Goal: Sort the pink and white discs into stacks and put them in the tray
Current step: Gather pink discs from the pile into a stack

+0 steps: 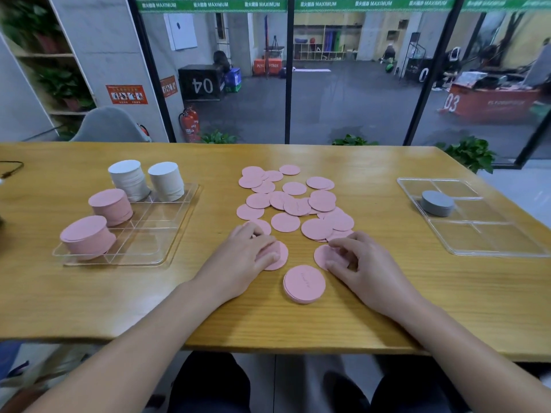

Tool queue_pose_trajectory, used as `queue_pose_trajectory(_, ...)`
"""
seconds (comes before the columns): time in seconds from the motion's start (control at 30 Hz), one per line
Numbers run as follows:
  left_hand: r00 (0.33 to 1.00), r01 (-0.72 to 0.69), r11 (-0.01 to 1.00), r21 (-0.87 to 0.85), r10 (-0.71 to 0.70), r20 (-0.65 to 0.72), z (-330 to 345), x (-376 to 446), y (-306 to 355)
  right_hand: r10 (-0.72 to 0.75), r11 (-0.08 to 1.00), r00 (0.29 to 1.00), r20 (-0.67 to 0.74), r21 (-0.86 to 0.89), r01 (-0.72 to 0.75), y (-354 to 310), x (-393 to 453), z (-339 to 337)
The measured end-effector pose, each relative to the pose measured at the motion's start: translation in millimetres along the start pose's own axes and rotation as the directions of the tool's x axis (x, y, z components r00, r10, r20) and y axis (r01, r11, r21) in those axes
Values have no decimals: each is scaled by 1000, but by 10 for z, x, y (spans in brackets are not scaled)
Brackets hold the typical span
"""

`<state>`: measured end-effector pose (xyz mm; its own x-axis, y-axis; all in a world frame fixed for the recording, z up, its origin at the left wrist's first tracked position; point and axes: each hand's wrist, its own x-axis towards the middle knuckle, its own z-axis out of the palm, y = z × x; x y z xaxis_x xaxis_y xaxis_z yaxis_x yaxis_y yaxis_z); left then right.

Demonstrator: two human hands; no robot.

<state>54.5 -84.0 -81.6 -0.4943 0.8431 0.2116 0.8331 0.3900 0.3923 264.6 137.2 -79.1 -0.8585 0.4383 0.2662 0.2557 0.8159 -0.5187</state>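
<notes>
Several loose pink discs [293, 201] lie scattered on the middle of the wooden table. A short pink stack [304, 284] stands near the front, between my hands. My left hand [249, 259] lies flat on a pink disc [281, 254], fingers straight. My right hand [362, 260] has curled fingers pinching another pink disc [323, 255]. The clear tray [167, 234] at the left holds two pink stacks [111, 206] and two white stacks [129, 180].
A second clear tray [489, 234] at the right holds a grey puck-like stack [437, 203]. A black cable [12, 168] lies at the far left edge. Behind the table are a grey chair [110, 125], glass wall and potted plants.
</notes>
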Motion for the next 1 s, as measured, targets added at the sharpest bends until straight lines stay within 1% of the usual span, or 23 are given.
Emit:
queue_pose_trajectory(0.13, 999, -26, 999, 28, 25, 31, 20, 215, 47, -8, 998, 994, 112, -58, 15, 0, 97, -37)
queue_pose_trajectory(0.2, 999, -37, 999, 35, 36, 29, 29, 291, 53, -15, 998, 988, 151, -59, 24, -3, 137, -65)
queue_pose_trajectory(0.3, 998, -60, 998, 30, 60, -13, 31, 302, 50, -10, 1000, 985, 171, -14, 13, 53, 156, -109)
queue_pose_trajectory(0.4, 995, -68, 996, -60, 63, -82, 14, 277, 59, 0, 998, 988, 155, 67, -11, 70, 154, -141)
queue_pose_trajectory(0.5, 996, 24, 977, -211, -41, -77, -42, 362, 69, 77, 984, 990, 121, 154, -96, 67, 236, -160)
queue_pose_trajectory(0.53, 995, 60, 958, -279, -80, -61, -70, 413, 66, 100, 975, 987, 124, 185, -122, 70, 291, -178)
queue_pose_trajectory(0.6, 993, 83, 923, -375, -109, -50, -129, 542, 60, 112, 956, 981, 160, 250, -150, 78, 425, -225)
queue_pose_trajectory(0.67, 992, 90, 905, -416, -120, -46, -172, 702, 49, 117, 925, 976, 185, 337, -175, 77, 579, -266)
queue_pose_trajectory(0.77, 982, 137, 866, -480, -181, -46, -183, 935, 42, 146, 878, 979, 145, 437, -195, 68, 823, -280)
queue_pose_trajectory(0.9, 965, 157, 859, -488, -238, -109, -87, 1064, -1, 166, 855, 975, 148, 472, -217, 115, 1078, -202)
queue_pose_trajectory(1.0, 962, 140, 856, -497, -236, -135, -26, 999, -111, 131, 819, 982, 136, 543, -185, 162, 1071, -207)
